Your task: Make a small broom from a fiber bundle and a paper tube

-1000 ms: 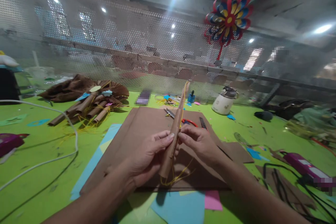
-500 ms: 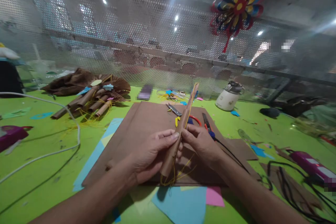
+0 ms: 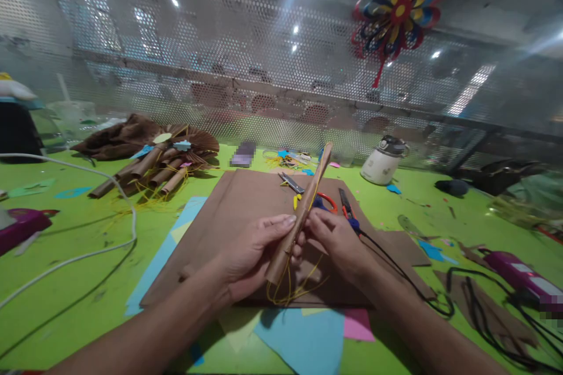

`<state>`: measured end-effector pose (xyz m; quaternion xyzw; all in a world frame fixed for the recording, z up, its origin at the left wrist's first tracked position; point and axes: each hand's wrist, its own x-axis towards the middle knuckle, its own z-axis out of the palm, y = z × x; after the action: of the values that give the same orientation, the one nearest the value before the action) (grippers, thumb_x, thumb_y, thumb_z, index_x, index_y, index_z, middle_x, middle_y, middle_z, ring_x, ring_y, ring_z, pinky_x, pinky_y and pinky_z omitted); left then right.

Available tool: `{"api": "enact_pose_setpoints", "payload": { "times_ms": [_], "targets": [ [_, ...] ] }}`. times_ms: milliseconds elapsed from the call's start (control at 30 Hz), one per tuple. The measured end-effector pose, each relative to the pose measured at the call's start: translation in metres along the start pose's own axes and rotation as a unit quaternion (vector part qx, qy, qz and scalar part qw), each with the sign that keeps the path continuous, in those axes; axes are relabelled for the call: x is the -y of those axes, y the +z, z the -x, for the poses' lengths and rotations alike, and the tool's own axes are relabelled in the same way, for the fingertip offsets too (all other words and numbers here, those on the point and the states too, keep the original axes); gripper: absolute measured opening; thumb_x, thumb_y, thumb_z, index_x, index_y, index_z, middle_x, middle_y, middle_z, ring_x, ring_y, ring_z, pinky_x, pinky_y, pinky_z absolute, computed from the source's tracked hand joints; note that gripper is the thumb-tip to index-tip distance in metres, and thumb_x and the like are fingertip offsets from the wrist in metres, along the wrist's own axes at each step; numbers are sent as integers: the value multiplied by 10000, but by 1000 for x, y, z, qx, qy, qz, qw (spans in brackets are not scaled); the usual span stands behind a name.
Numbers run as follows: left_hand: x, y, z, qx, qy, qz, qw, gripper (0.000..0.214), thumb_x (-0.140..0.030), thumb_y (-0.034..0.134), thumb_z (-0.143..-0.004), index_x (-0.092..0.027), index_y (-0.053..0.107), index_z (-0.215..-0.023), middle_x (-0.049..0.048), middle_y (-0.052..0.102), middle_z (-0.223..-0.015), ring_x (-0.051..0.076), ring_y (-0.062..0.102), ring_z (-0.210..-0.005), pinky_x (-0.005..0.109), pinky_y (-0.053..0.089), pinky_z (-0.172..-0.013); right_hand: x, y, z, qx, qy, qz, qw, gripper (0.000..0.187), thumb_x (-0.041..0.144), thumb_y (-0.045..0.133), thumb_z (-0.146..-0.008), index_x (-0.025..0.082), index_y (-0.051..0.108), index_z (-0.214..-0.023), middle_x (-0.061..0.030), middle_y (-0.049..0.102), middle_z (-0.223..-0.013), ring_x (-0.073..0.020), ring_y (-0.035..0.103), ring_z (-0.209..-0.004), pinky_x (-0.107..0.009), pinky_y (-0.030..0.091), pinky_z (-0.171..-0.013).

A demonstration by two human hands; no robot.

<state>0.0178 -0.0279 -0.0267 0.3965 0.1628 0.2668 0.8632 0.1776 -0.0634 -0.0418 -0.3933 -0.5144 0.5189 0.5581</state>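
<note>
A rolled brown paper tube (image 3: 302,220) slants up and away over the brown paper sheets, its far end narrowed. My left hand (image 3: 255,255) is closed around its lower half, with the thumb on top and fingertips showing beneath. Along the tube's upper part runs a thin yellow string (image 3: 317,183), and loose loops hang from the near end. My right hand (image 3: 338,240) pinches at the tube's right side, where the string meets the fingertips. Under the tube lie brown paper sheets (image 3: 206,234).
Scissors (image 3: 325,204), a utility knife (image 3: 290,181) and a red-tipped tool (image 3: 347,205) lie beyond my hands. Brown paper fans with tube handles (image 3: 149,161) rest at left. A white jug (image 3: 382,161) stands back right. Cables (image 3: 479,310) and a purple device (image 3: 523,275) are at right.
The tube has shifted slightly, its near end a little higher and farther left. My right fingertips have moved slightly away from the tube's surface. My left hand keeps its hold.
</note>
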Motion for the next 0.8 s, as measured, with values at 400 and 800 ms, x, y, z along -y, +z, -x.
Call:
{"api": "enact_pose_setpoints", "payload": {
  "times_ms": [400,800],
  "targets": [
    [3,3,1,-37,15,-27,999,95,-188,543,-865,-121,604,-839,35,594,-729,87,579,-625,189,474,-640,5,-2,2,32,23,33,999,214,336,709,-753,168,597,-825,-1,617,-674,-134,604,-607,-275,504,-607],
    [3,1,-1,-38,21,-44,998,114,-201,562,-850,-112,632,-852,56,621,-753,97,560,-666,177,444,-636,2,0,0,9,21,70,997,304,434,601,-832,150,558,-732,16,575,-622,-102,550,-593,-237,442,-616]
  ]
}}
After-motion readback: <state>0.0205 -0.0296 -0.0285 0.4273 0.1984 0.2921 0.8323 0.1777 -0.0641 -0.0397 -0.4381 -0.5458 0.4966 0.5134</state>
